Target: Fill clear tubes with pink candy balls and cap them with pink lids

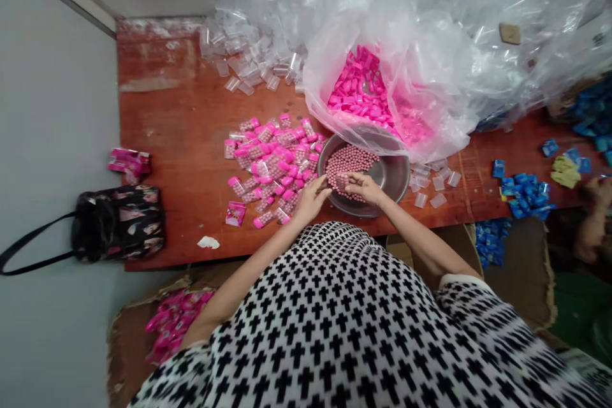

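Just below the middle of the frame, over the near edge of a metal bowl (398, 173), the right hand (366, 186) pinches a small tube (340, 182) with its fingertips closed around it. The left hand (313, 197) meets it from the left of the frame with fingers curled in. Whether those fingers actually grip the tube or only steady it is too small to tell.

The work in hand looks like filling the tube with the pink beads (351, 158) heaped in the bowl. To do that well, it seems best to hold the tube low over the bowl with its mouth up, so any bead that slips drops back among the others and not onto the table (167, 108). A light pinch should do, since the thin plastic probably flexes.

The tube is short, clear-walled and shows pink through its side, like the pink-capped filled tubes (272, 166) piled just left of the bowl. Loose pink caps (361, 89) lie in the big plastic bag (430, 76) above the bowl, and empty clear tubes (243, 57) are scattered at the upper middle. At the right edge, beside blue packets (526, 194), another person's hand (595, 194) rests well apart
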The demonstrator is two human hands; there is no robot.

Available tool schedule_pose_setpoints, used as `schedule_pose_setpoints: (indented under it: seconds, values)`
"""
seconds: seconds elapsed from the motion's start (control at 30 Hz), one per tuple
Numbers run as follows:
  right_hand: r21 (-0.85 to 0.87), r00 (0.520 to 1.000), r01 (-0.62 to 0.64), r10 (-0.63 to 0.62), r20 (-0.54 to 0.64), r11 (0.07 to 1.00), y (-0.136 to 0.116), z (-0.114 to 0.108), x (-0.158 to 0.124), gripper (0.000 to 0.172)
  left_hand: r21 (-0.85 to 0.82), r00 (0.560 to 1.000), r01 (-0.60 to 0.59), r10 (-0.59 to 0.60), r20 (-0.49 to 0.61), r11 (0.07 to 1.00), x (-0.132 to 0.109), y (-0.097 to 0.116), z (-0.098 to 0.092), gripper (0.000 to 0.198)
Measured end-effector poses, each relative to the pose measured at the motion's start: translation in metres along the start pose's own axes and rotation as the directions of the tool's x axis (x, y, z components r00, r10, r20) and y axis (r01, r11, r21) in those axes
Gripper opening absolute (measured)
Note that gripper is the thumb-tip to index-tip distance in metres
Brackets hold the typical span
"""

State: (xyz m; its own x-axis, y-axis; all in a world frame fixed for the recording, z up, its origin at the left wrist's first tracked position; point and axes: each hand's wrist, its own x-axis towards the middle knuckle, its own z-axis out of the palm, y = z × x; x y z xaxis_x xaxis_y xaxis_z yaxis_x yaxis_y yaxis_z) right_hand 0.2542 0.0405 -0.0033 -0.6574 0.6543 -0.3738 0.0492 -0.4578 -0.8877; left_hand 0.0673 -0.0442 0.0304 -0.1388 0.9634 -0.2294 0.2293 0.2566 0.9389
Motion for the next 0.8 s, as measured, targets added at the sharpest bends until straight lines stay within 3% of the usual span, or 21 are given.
schedule_pose_setpoints:
  seconds: [0.13, 0.23, 0.3, 0.4, 0.47, 0.53, 0.67, 0.8]
  values:
    - [0.078, 0.999, 0.033, -0.032, -0.014, 0.996, -0.019, 0.016, -0.014, 0.04, -0.107, 0.998, -0.051, 0.055, 0.039, 0.993, 0.016, 0.012, 0.021, 0.036]
    - [-0.143, 0.986, 0.094, -0.111, -0.121, 0.985, -0.032, 0.014, -0.02, 0.036, -0.255, 0.998, 0.001, 0.014, 0.056, 0.967, 0.024, 0.016, 0.027, 0.034]
    - [-0.379, 0.966, 0.159, -0.222, -0.131, 0.912, -0.044, 0.008, -0.023, 0.041, -0.346, 0.993, 0.06, -0.021, 0.115, 0.936, 0.028, 0.017, 0.025, 0.037]
    - [-0.645, 0.931, 0.324, -0.353, 0.089, 0.692, -0.068, -0.003, -0.026, 0.047, -0.4, 0.967, 0.147, -0.047, 0.25, 0.905, 0.032, 0.018, 0.019, 0.046]
    - [-0.709, 0.897, 0.428, -0.358, 0.259, 0.56, -0.08, -0.007, -0.025, 0.039, -0.388, 0.948, 0.182, -0.056, 0.315, 0.903, 0.034, 0.02, 0.015, 0.05]
    - [-0.739, 0.887, 0.454, -0.334, 0.319, 0.499, -0.087, -0.008, -0.023, 0.032, -0.368, 0.943, 0.191, -0.066, 0.327, 0.91, 0.036, 0.021, 0.013, 0.051]
    - [-0.777, 0.925, 0.375, -0.265, 0.274, 0.505, -0.085, -0.005, -0.021, 0.028, -0.301, 0.944, 0.166, -0.062, 0.325, 0.939, 0.04, 0.019, 0.011, 0.049]
    - [-0.732, 0.96, 0.274, -0.217, 0.175, 0.623, -0.08, -0.004, -0.023, 0.022, -0.244, 0.95, 0.133, -0.053, 0.308, 0.961, 0.047, 0.016, 0.009, 0.045]
